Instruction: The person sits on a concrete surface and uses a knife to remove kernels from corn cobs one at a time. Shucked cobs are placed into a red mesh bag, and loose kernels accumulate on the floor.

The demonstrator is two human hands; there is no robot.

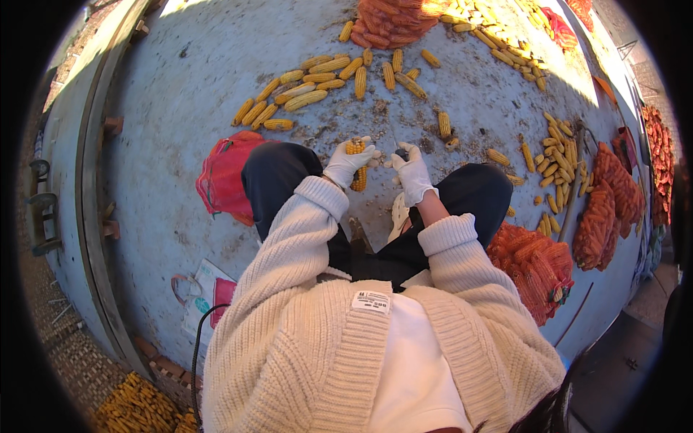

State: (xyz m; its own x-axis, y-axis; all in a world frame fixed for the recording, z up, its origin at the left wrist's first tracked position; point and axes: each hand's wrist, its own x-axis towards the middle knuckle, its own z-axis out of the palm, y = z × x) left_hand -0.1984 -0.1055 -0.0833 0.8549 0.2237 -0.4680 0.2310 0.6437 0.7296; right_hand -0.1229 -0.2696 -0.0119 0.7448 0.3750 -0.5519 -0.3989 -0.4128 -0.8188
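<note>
My left hand (341, 165), in a white glove, grips a yellow corn cob (359, 181) whose ends show above and below the fingers. Some kernels look gone from its upper part, though the detail is small. In my right hand (414, 174), also gloved, is a dark-handled tool (401, 154) with a thin metal shaft pointing away from me; its exact kind cannot be told. The two hands are apart, between my knees. Beyond them, loose corn kernels (381, 111) and debris lie scattered on the concrete floor (184, 162). A single cob (444, 125) rests past my right hand.
Corn cobs (306, 100) lie in an arc ahead. A full red mesh sack (392, 24) stands behind them. Another red sack (226, 176) sits by my left knee, and a mesh sack of cobs (528, 270) by my right. A cob pile (560, 157) lies farther right.
</note>
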